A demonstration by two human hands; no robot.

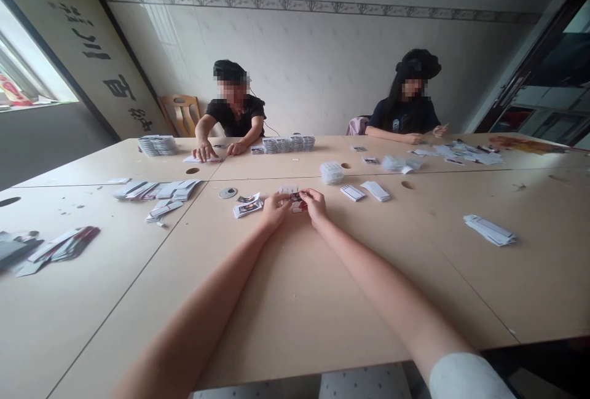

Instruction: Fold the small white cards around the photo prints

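My left hand [276,209] and my right hand [314,203] meet over the middle of the table, their fingers closed on a small dark picture card [295,198] between them. White and red printed pieces show just behind and below the card, partly hidden by my fingers. Left of my left hand lie picture cards [247,208] on white backing, overlapping. A round grey disc [228,192] is a little farther left. To the right of my right hand are two small stacks of white cards, one with a dark border [353,193] and one plain [375,190].
Paper strips [157,191] spread at left, with more piles [64,248] at far left. Clear plastic sleeves [331,172] stand beyond my right hand. A strip bundle [490,230] lies right. Two people sit opposite, near stacked cards [289,143] and loose papers [468,152].
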